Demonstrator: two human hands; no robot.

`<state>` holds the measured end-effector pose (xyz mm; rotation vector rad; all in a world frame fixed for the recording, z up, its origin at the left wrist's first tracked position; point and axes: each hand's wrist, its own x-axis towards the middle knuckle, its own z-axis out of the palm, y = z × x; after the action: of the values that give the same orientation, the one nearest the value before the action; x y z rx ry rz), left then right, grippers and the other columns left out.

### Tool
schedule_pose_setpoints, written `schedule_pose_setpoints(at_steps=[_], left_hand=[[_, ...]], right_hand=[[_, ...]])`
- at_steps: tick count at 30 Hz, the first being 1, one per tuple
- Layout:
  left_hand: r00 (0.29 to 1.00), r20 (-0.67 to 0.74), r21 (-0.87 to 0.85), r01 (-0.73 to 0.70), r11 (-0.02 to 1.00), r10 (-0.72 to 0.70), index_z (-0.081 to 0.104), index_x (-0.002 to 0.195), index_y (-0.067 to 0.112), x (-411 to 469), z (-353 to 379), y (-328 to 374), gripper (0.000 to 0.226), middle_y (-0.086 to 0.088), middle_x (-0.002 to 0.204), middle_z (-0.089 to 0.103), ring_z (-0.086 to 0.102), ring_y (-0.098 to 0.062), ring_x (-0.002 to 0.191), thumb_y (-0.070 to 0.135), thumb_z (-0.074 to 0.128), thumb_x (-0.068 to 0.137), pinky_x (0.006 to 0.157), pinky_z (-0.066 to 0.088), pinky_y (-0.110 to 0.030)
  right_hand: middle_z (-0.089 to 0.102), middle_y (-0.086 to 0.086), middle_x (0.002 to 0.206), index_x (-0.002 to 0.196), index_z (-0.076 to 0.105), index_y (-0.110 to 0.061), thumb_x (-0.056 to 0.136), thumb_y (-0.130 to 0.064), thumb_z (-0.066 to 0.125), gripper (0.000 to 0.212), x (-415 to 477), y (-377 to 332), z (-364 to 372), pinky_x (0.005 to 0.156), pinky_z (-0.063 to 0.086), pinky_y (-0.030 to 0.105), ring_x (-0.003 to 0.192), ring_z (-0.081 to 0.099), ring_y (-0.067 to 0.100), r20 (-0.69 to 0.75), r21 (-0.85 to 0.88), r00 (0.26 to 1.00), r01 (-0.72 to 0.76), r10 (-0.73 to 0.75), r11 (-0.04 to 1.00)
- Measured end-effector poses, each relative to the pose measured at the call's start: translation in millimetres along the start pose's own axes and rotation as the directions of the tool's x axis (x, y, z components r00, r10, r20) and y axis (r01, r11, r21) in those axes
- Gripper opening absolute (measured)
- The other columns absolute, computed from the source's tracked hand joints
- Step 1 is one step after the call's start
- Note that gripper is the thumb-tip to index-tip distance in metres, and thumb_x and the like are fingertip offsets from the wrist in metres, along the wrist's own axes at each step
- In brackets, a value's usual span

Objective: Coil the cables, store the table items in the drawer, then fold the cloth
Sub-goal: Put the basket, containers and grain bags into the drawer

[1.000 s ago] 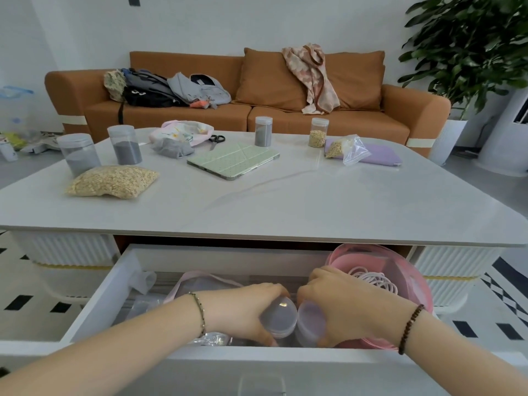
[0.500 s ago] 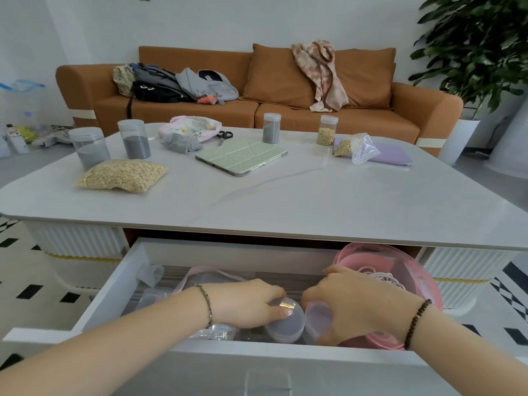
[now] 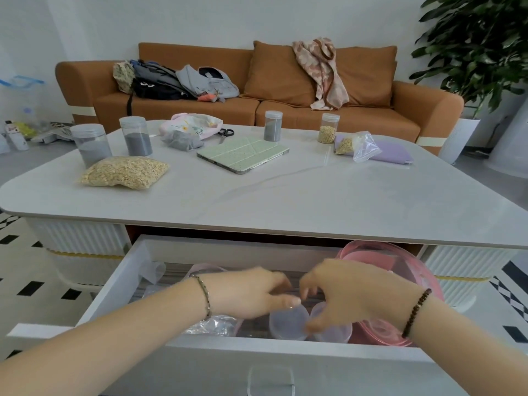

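Clear plastic jars of grey powder lay on their sides at the front of the pulled-out white drawer (image 3: 137, 252) beneath the pale stone-look table top (image 3: 285, 201), the left jar (image 3: 287, 324) just beside the right jar (image 3: 333, 334). The person's left hand (image 3: 248, 292) hovered over the left jar with fingers relaxed and apart, its thumb tip close to the jar's rim, gripping nothing. The right hand (image 3: 351, 292) hung over the right jar with fingers loosely curled and likewise holding nothing, though motion blur softened the fingertips. A beaded bracelet circled each wrist.

A round pink plastic container (image 3: 400, 258) filled the drawer's right end, and a crumpled clear plastic bag (image 3: 211, 324) lay under the left wrist.

On the table top sat a clear bag of oat flakes (image 3: 124, 172) near two tall clear jars of grey powder (image 3: 135, 137), a green folding tablet case (image 3: 243, 154), black-handled scissors (image 3: 225, 132), a pink and white cloth (image 3: 191, 125), a small jar of grey powder (image 3: 273, 125), a small jar of oats (image 3: 328, 128) and a small zip bag of oats (image 3: 354, 144) resting on a lilac pouch (image 3: 391, 152).

An orange sofa (image 3: 285, 110) strewn with bags and clothing stood behind, with a leafy potted plant (image 3: 480, 38) at right.
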<state>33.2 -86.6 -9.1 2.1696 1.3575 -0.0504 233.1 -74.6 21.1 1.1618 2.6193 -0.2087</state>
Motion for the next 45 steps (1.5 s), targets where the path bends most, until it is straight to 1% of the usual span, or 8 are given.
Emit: schedule_pose_setpoints(at_steps=[4,11,19,25,29,34,40,45], left_hand=[[0.936,-0.350,-0.070,-0.053,0.996,0.025,0.066,0.119,0.035,-21.1,-51.7,-19.3,0.029,0.016,0.112,0.069,0.063,-0.002,0.100,0.051,0.056,0.097,0.093,0.052,-0.032],[0.717,-0.689,-0.092,0.059,0.994,-0.107,0.067,0.114,0.034,-60.1,-120.4,-66.1,0.019,0.018,0.106,0.067,0.062,-0.001,0.099,0.036,0.057,0.098,0.091,0.053,-0.034],[0.552,-0.774,-0.176,0.283,0.943,-0.310,0.062,0.126,0.027,-68.1,-155.6,-178.7,0.029,0.007,0.126,0.062,0.057,-0.015,0.116,0.026,0.057,0.097,0.093,0.046,-0.031],[0.319,-0.882,-0.193,0.428,0.883,-0.347,0.060,0.126,0.026,-75.5,-180.3,-253.5,0.034,-0.001,0.135,0.057,0.049,-0.027,0.125,0.025,0.060,0.092,0.099,0.043,-0.046],[0.200,-0.902,-0.245,0.493,0.835,-0.382,0.054,0.132,0.019,-78.7,-209.3,-302.6,0.046,-0.009,0.140,0.049,0.047,-0.033,0.127,0.019,0.066,0.087,0.100,0.044,-0.050],[0.193,-0.893,-0.298,0.422,0.856,-0.406,0.047,0.139,0.022,-68.4,-235.3,-340.3,0.057,-0.002,0.148,0.038,0.047,-0.028,0.129,0.025,0.070,0.088,0.095,0.044,-0.046],[0.230,-0.866,-0.362,0.323,0.875,-0.443,0.044,0.140,0.023,-41.5,-248.0,-366.2,0.062,-0.004,0.147,0.037,0.049,-0.025,0.124,0.033,0.075,0.088,0.091,0.038,-0.034],[0.241,-0.880,-0.349,0.254,0.902,-0.409,0.043,0.143,0.023,-38.0,-246.3,-372.4,0.057,-0.002,0.149,0.036,0.045,-0.017,0.124,0.033,0.068,0.093,0.092,0.033,-0.028]], right_hand=[[0.069,-0.018,0.107,0.110,0.066,-0.036,0.079,-0.066,0.056,0.045,21.2,-6.3,-44.7,0.089,0.053,0.035,0.099,0.063,0.007,-0.262,0.070,0.964,0.071,-0.050,0.995],[0.067,-0.009,0.113,0.118,0.067,-0.029,0.091,-0.044,0.066,0.031,101.6,-36.1,-102.7,0.087,0.055,0.033,0.099,0.062,0.008,-0.507,0.240,0.860,0.201,-0.054,0.950],[0.060,0.000,0.126,0.128,0.061,-0.023,0.090,-0.038,0.070,0.041,236.4,-96.0,-121.4,0.087,0.044,0.026,0.106,0.055,0.013,-0.554,0.409,0.832,0.258,0.014,0.875],[0.051,0.006,0.144,0.142,0.048,-0.015,0.095,-0.038,0.064,0.054,319.5,-120.8,-126.6,0.095,0.042,0.027,0.126,0.052,0.020,-0.531,0.605,0.838,0.273,0.124,0.748],[0.045,0.006,0.148,0.147,0.041,-0.016,0.096,-0.035,0.064,0.059,381.0,-127.6,-146.3,0.079,0.040,0.020,0.119,0.052,0.017,-0.535,0.663,0.825,0.279,0.180,0.694],[0.041,0.010,0.149,0.150,0.037,-0.018,0.093,-0.029,0.067,0.065,449.7,-132.9,-173.9,0.098,0.040,0.031,0.131,0.046,0.026,-0.568,0.654,0.801,0.301,0.188,0.694],[0.041,0.015,0.145,0.156,0.023,-0.027,0.088,-0.034,0.073,0.084,506.5,-138.2,-194.1,0.100,0.048,0.041,0.118,0.055,0.030,-0.561,0.658,0.813,0.326,0.155,0.679],[0.053,0.012,0.137,0.151,0.036,-0.022,0.087,-0.034,0.075,0.076,526.5,-137.7,-195.9,0.097,0.047,0.035,0.118,0.055,0.027,-0.581,0.642,0.802,0.344,0.141,0.685]])
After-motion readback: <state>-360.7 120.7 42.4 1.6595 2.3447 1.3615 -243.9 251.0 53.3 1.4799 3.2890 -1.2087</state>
